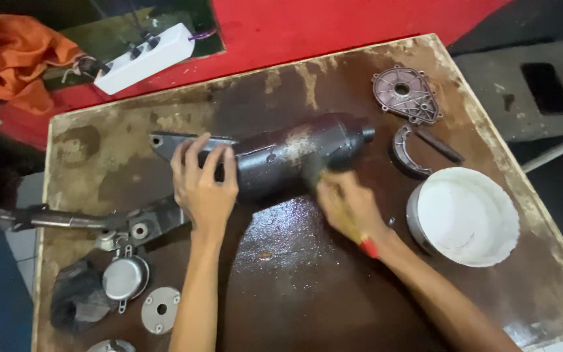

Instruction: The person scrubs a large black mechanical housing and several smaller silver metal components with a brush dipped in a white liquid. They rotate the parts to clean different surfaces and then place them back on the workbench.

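The wooden table (503,261) is dark and wet around a long, greasy exhaust pipe (294,156) lying across its middle. The left hand (203,182) lies spread and flat on the pipe's near end, steadying it. The right hand (350,205) is closed around a red-tipped brush (367,248) (blurred) against the pipe's side. Grime still covers most of it, so the scrubbing seems unfinished. A white tub (467,215) sits right; I see no labels.
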